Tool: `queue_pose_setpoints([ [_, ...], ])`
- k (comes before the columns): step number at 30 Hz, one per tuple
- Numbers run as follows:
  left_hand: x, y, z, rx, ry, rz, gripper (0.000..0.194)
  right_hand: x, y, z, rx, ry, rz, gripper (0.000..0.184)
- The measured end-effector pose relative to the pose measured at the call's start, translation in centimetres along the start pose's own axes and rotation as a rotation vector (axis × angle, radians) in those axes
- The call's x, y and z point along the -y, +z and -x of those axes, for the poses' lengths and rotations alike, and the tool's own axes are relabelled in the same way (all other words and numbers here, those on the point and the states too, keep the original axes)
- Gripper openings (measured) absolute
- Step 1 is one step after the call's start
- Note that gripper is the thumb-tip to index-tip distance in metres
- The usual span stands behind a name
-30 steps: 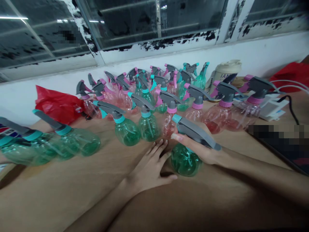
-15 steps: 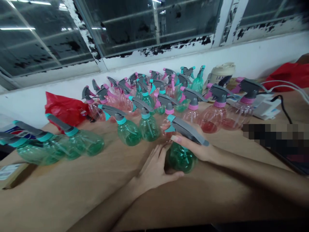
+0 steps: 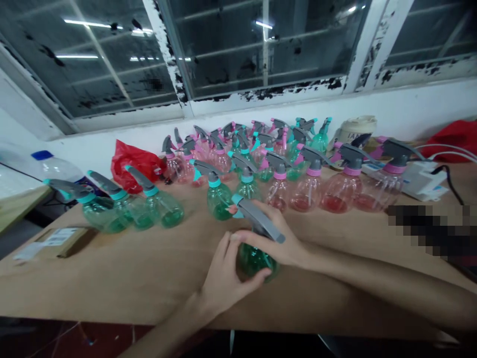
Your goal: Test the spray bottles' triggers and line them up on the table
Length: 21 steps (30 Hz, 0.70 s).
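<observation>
A green spray bottle [image 3: 256,259] with a grey and teal trigger head stands in front of me, slightly tilted. My right hand [image 3: 288,246] is closed around its neck under the spray head, with fingertips by the trigger. Curved around the left side of its body is my left hand [image 3: 225,278], thumb across the front and fingers near the neck. Just beyond stand two more green spray bottles [image 3: 219,201], and a row of pink spray bottles [image 3: 341,195] runs to the right.
Several green bottles [image 3: 167,209] stand at left, near a small cardboard box [image 3: 72,242]. More bottles crowd the back by a red plastic bag [image 3: 130,166]. A paper cup [image 3: 357,127], a white device [image 3: 421,179] and cables are at right, beside a dark blurred object.
My left hand has gone from lying on the table beside the bottle to wrapping its body. My right hand keeps its grip at the neck. The camera view has shifted.
</observation>
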State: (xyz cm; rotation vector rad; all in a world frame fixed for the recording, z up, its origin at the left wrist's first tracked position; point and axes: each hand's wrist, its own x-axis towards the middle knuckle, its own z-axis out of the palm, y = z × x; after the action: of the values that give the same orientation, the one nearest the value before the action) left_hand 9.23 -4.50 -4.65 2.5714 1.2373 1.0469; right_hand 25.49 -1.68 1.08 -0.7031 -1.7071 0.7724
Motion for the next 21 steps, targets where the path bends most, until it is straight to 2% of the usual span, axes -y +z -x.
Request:
queue_pose_setpoints([
  [2, 0.6, -1.6, 0.8, -0.028, -0.009, -0.029, 0.056, 0.4, 1.4, -0.7, 0.061, -0.021, 0.042, 0.040],
  [5, 1.8, -4.0, 1.8, -0.045, -0.008, -0.052, 0.045, 0.7, 2.7, -1.5, 0.228, -0.095, 0.173, 0.057],
  [7, 2.8, -5.6, 2.5, -0.057, -0.071, -0.063, 0.046, 0.8, 2.8, -1.8, 0.326, -0.133, 0.237, 0.074],
  [9, 3.9, -6.9, 3.0, -0.071, -0.124, -0.085, 0.048, 1.0, 2.5, -2.2, 0.357, -0.141, 0.300, 0.081],
  [10, 4.6, -7.5, 3.1, -0.083, -0.129, -0.107, 0.048, 1.2, 2.2, -2.5, 0.340, -0.156, 0.339, 0.079],
  [12, 5.9, -8.2, 3.2, -0.122, -0.132, -0.164, 0.047, 1.5, 1.5, -3.5, 0.277, -0.221, 0.430, 0.060],
  [14, 7.4, -8.4, 2.8, -0.153, -0.140, -0.218, 0.047, 1.9, 1.0, -5.3, 0.160, -0.331, 0.550, 0.039],
  [16, 8.7, -8.4, 2.1, -0.199, -0.148, -0.281, 0.049, 2.0, 1.0, -7.7, 0.104, -0.426, 0.715, 0.029],
  [18, 9.8, -8.1, 1.3, -0.250, -0.166, -0.341, 0.051, 1.8, 1.5, -10.2, 0.075, -0.458, 0.896, 0.030],
  [21, 10.7, -7.7, 0.1, -0.261, -0.178, -0.392, 0.053, 0.9, 3.2, -13.1, 0.065, -0.339, 1.121, 0.037],
])
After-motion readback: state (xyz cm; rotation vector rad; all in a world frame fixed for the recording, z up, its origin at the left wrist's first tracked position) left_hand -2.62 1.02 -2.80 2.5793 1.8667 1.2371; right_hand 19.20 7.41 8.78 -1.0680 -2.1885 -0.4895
